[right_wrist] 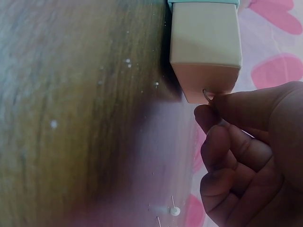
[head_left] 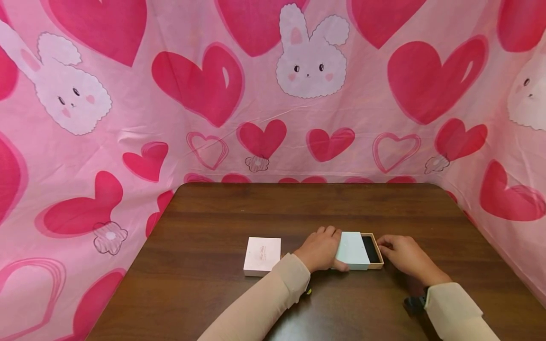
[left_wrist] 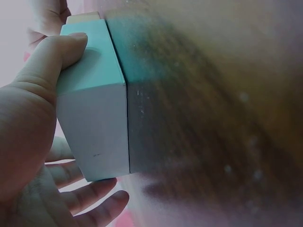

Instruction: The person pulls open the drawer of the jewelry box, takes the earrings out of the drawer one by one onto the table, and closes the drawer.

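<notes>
A pale turquoise drawer box (head_left: 353,250) lies on the table, its inner tray (head_left: 379,265) slid partway out to the right. Dark lining (head_left: 370,249) shows inside the tray. My left hand (head_left: 321,248) grips the turquoise sleeve; in the left wrist view the thumb presses one side wall and the fingers reach round the opposite side. At the tray's end, my right hand (head_left: 403,255) pinches a small pull loop (right_wrist: 206,95) between thumb and index finger, its other fingers curled. Most of the loop is hidden by the fingertips.
A pale pink square box (head_left: 262,254) with printed lettering sits to the left of my left hand. The brown wooden table (head_left: 298,203) has rounded far corners. Pink cloth (head_left: 260,104) with hearts and rabbits hangs behind it and along the sides.
</notes>
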Demonstrator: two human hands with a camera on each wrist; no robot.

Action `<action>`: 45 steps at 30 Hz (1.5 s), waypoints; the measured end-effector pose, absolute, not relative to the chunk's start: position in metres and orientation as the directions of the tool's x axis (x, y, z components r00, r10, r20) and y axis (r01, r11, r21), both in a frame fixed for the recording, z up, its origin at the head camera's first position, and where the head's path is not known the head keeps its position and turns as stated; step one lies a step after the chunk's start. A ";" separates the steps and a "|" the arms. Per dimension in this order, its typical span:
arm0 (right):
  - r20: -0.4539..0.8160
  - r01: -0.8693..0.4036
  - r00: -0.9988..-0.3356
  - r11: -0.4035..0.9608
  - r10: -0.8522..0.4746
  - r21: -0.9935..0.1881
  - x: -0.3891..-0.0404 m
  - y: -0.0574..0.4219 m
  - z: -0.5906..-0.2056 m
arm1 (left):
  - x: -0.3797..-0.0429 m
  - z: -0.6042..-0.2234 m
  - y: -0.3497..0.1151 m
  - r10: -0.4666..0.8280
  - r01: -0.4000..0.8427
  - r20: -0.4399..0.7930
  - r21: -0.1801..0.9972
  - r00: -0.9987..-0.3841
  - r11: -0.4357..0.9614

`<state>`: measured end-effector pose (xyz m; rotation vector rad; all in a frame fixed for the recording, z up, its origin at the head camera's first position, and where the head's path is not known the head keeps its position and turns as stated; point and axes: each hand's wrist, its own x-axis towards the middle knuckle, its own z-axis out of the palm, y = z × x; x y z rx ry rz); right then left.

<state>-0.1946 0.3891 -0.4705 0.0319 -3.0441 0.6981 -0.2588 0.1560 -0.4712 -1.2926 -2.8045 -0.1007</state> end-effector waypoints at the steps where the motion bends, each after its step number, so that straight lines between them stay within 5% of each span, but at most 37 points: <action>1: 0.027 -0.027 -0.999 0.901 -0.017 -0.432 -0.195 0.389 -0.470 | -0.259 -0.471 0.156 0.757 0.760 0.075 0.039 -0.650 0.649; 45: -0.016 -0.017 -0.999 0.884 -0.028 -0.466 -0.195 0.377 -0.468 | -0.258 -0.471 0.155 0.752 0.755 0.075 0.054 -0.655 0.653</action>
